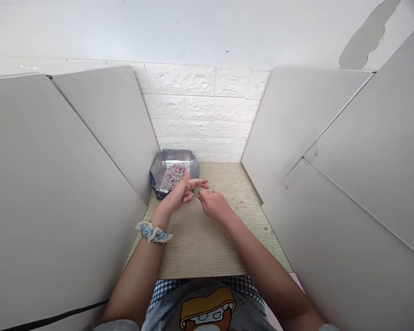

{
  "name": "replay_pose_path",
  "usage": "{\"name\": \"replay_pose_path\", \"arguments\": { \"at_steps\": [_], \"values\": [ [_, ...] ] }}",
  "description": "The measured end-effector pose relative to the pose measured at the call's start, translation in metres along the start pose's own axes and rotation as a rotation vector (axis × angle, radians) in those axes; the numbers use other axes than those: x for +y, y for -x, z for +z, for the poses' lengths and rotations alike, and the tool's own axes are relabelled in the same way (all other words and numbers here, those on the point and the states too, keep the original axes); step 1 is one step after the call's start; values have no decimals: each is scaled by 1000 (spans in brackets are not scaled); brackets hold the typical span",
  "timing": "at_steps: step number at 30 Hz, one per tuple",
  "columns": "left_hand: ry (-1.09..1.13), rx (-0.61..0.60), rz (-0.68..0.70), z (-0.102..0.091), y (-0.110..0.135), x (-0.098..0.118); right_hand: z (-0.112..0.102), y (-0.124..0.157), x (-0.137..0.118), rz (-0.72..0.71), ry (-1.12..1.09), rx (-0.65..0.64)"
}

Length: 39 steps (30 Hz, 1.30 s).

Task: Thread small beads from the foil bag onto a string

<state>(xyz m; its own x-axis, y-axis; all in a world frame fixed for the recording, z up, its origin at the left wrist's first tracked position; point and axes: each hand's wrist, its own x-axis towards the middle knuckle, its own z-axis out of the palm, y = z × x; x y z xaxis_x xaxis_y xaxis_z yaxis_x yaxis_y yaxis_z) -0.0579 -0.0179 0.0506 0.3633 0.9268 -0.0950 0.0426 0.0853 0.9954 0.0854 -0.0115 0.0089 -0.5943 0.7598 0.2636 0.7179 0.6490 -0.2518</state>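
My left hand (184, 189) and my right hand (214, 205) meet over the middle of a light wooden desk (200, 243). The left hand has some fingers stretched toward the right hand and others curled in. Fingers of the right hand are pinched together at the left fingertips, on something too small to make out. Just behind the left hand stands a silver foil-lined box (174, 172) holding several tiny coloured beads. A blue fabric scrunchie (153, 232) sits on my left wrist.
Tall grey partition panels (72, 184) close in the desk on the left, and matching panels (331, 184) close it on the right. A white brick-pattern wall (200, 110) stands behind. A few small specks (269, 230) lie near the desk's right edge. A black cable (55, 316) runs at lower left.
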Motion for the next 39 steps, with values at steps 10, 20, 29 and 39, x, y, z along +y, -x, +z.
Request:
{"name": "replay_pose_path", "arguments": {
  "at_steps": [10,20,29,39],
  "values": [
    [-316,-153,-202,3,1,-4,-14,2,8,34,-125,100],
    [114,-112,-40,-3,1,-2,-12,3,2,23,-117,-41],
    [-391,25,-106,7,-5,-8,-11,0,15,38,-83,153],
    [371,-115,-5,-8,-3,-5,-7,-2,20,104,-196,106]
  ]
}}
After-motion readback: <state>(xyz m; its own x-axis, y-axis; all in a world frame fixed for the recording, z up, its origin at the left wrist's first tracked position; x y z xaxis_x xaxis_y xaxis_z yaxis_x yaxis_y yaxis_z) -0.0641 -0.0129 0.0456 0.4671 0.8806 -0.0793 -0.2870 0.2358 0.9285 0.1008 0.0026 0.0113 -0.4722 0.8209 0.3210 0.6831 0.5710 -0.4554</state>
